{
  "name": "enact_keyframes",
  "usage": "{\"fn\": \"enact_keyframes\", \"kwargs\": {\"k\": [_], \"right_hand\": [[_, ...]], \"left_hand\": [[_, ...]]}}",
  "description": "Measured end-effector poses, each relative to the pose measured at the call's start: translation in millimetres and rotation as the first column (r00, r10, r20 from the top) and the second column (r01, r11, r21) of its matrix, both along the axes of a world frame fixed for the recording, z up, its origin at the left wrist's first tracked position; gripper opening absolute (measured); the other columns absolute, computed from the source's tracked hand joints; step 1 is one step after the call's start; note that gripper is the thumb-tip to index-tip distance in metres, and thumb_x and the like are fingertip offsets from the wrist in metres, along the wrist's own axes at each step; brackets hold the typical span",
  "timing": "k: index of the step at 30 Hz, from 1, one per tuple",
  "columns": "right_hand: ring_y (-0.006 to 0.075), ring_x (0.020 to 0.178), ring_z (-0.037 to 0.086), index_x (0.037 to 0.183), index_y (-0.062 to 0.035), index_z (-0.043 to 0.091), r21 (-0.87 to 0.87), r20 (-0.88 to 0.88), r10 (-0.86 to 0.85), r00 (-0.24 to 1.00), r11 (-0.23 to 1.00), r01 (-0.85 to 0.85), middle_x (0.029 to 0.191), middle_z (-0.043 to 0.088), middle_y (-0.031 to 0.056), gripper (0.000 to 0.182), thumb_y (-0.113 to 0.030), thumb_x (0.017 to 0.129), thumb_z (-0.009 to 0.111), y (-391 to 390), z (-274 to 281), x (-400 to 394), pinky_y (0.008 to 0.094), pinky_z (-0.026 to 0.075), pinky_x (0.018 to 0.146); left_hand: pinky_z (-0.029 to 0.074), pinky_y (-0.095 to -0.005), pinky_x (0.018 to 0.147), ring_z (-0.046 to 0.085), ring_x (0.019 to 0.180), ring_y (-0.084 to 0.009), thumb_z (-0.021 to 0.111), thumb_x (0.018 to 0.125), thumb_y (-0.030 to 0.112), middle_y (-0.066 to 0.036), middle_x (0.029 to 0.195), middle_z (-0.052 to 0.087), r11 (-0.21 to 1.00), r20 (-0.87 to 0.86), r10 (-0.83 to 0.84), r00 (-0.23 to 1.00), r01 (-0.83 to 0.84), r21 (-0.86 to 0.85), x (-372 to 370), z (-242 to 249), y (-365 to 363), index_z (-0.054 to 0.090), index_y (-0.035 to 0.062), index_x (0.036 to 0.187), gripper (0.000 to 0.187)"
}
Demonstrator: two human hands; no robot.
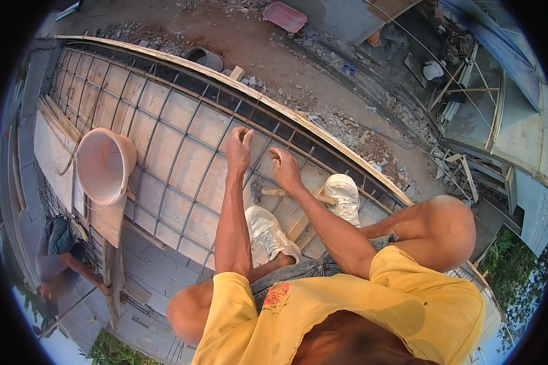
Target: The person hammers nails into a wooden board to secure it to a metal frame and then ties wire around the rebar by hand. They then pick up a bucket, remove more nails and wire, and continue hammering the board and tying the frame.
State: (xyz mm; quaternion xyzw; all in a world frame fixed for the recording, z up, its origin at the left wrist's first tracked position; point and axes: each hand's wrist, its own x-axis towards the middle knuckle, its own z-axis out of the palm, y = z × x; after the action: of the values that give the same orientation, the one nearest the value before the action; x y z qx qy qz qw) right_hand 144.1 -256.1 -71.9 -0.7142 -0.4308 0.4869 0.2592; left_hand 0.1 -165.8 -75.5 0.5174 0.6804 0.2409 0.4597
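My left hand [240, 148] is held out over the steel rebar grid [175, 159], its fingers curled in toward the thumb. Just to its right and a little nearer me, my right hand [285, 168] is also closed, fingers bent together. Whatever the fingertips may pinch is too small to make out. Below my hands, a hammer [273, 191] lies across the grid between my white shoes [343, 196], its metal head to the left. Plywood sheets [204, 129] show through the bars.
A pink bucket [101, 166] stands at the left. A long wooden formwork edge [182, 59] borders the grid, with rubble ground beyond. Another person [64, 264] works at lower left, one hand on a board [112, 292]. A red tray [285, 16] lies at the top.
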Motion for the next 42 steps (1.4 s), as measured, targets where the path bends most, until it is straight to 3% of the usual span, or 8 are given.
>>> {"fn": "enact_keyframes", "kwargs": {"k": [8,18,21,24,26,28,33,42], "right_hand": [[0.0334,0.11,0.063,0.122,-0.0051,0.065,-0.023,0.001,-0.008,1.0,1.0,0.008,0.115,0.068,0.0149,0.033,-0.001,0.091,0.054,2,6,1,0.0437,0.049,0.096],[0.0322,0.099,0.065,0.114,-0.0078,0.069,0.604,0.191,0.125,0.974,0.767,-0.217,0.103,0.068,0.0109,0.025,-0.008,0.089,0.062,136,103,9,0.0448,0.053,0.083],[0.0288,0.1,0.065,0.116,-0.0134,0.067,0.276,0.737,0.497,0.458,0.398,-0.875,0.102,0.067,0.0077,0.027,-0.018,0.09,0.063,199,76,66,0.0415,0.054,0.081],[0.0242,0.104,0.064,0.121,-0.0166,0.062,-0.239,0.794,0.578,-0.19,0.009,-0.971,0.11,0.065,0.0037,0.031,-0.024,0.09,0.064,213,114,140,0.0374,0.053,0.081],[0.0268,0.107,0.063,0.126,-0.016,0.061,-0.201,0.715,0.691,-0.104,0.06,-0.978,0.112,0.065,0.006,0.04,-0.032,0.09,0.065,189,139,188,0.0406,0.053,0.083],[0.0318,0.11,0.061,0.138,-0.0154,0.054,-0.138,0.568,0.791,0.226,0.363,-0.922,0.117,0.064,0.0112,0.054,-0.041,0.091,0.065,149,140,220,0.0456,0.052,0.088],[0.0395,0.118,0.058,0.143,-0.0101,0.048,-0.022,0.548,0.469,0.692,0.836,-0.548,0.131,0.06,0.0189,0.058,-0.039,0.095,0.062,46,60,228,0.0515,0.049,0.097],[0.0357,0.119,0.059,0.143,-0.0083,0.049,-0.003,0.263,0.655,0.708,0.734,-0.679,0.129,0.061,0.0185,0.056,-0.04,0.098,0.057,57,65,199,0.0482,0.049,0.096]], "left_hand": [[0.051,-0.0309,0.081,0.066,0.089,-0.0172,0.059,0.101,0.023,-0.009,0.098,0.071,0.99,0.182,0.14,0.973,-0.132,-0.052,-5,10,-7,0.067,-0.0001,0.116,0.029],[0.051,-0.0207,0.076,0.064,0.08,-0.0102,0.066,0.099,0.019,-0.006,0.092,0.069,0.891,0.526,0.374,0.764,-0.138,-0.433,-27,6,16,0.053,0.0027,0.134,0.042],[0.057,-0.0253,0.078,0.067,0.085,-0.0148,0.068,0.097,0.014,-0.008,0.095,0.069,0.899,0.58,0.408,0.705,-0.197,-0.392,-32,-13,9,0.055,0.0083,0.112,0.021],[0.053,-0.0249,0.073,0.066,0.081,-0.0139,0.068,0.097,0.019,-0.009,0.093,0.071,0.913,0.512,0.37,0.776,-0.199,-0.357,-27,-7,8,0.061,0.005,0.111,0.021],[0.051,-0.0249,0.071,0.065,0.08,-0.013,0.065,0.099,0.02,-0.01,0.092,0.071,0.942,0.467,0.306,0.83,-0.193,-0.273,-23,-11,2,0.063,0.0028,0.111,0.021],[0.051,-0.0251,0.07,0.064,0.079,-0.0122,0.063,0.1,0.02,-0.009,0.092,0.071,0.971,0.42,0.233,0.877,-0.188,-0.145,-19,-18,-3,0.065,0.0009,0.112,0.023],[0.053,-0.029,0.08,0.066,0.091,-0.0163,0.062,0.099,0.02,-0.008,0.102,0.068,0.99,0.237,0.137,0.962,-0.142,0.002,-10,-12,-15,0.065,0.0003,0.12,0.029],[0.047,-0.0416,0.099,0.061,0.113,-0.0304,0.062,0.098,0.016,-0.015,0.121,0.064,0.963,-0.192,0.053,0.98,0.001,0.271,1,27,0,0.062,0.0051,0.126,0.03]]}}
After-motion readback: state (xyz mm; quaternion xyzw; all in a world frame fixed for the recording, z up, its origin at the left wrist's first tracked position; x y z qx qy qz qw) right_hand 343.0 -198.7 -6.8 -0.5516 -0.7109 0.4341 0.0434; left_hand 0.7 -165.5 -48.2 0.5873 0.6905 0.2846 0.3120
